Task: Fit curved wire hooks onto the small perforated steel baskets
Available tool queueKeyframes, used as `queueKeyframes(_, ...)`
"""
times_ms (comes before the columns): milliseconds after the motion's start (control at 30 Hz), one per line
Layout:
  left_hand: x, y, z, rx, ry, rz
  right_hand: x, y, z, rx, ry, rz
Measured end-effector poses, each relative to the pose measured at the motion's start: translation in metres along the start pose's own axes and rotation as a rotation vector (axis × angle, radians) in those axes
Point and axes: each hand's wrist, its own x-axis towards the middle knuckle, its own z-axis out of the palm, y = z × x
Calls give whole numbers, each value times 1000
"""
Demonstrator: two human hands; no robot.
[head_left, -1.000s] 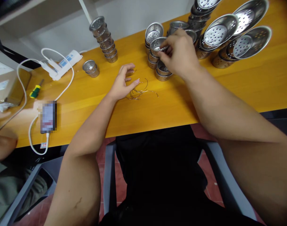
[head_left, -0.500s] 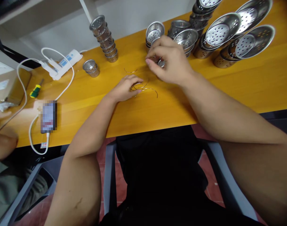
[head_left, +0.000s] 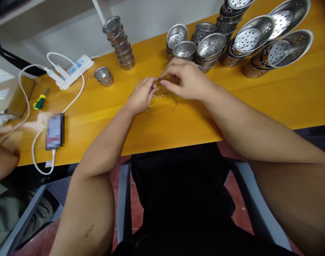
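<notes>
My left hand (head_left: 141,95) is closed in a pinch just above the table, its fingertips close to those of my right hand (head_left: 187,80). My right hand's thumb and fingers are also drawn together; whatever lies between either hand's fingers is too small to make out. Under and beside the fingertips, several thin curved metal wires (head_left: 168,95) lie on the wooden table (head_left: 162,131). Behind my right hand stand perforated metal cups, including a wide one (head_left: 211,48) and a smaller one (head_left: 184,50), which the hand partly covers at its base.
Taller nested metal strainers (head_left: 254,35) stand at the right. To the left are a leaning stack of cups (head_left: 120,42), a short pair of cups (head_left: 104,76), a power strip (head_left: 74,73), a screwdriver (head_left: 40,101) and a cabled phone (head_left: 54,131). Another person's arm (head_left: 2,160) shows at far left.
My right hand has moved left and down from the cups to meet my left hand. The left hand's fingers have risen slightly and closed, and the wires under it have shifted a little.
</notes>
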Motion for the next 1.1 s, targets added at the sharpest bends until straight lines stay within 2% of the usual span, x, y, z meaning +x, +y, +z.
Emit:
queueKeyframes(167,4,-8,0,-83,108,86,1,13,10,-4,-32,-20)
queueKeyframes(367,7,-19,9,-163,194,101,2,4,5,3,-32,7)
queueKeyframes(600,4,-28,13,-207,241,60,5,-3,0,58,76,59)
queueKeyframes(733,3,-29,12,-198,242,76,6,-4,-16,-5,178,145)
queueKeyframes(867,3,-27,10,-175,220,117,5,-2,-27,-91,171,191)
queueKeyframes(1100,2,-30,12,-175,207,153,2,-7,-17,-127,128,249)
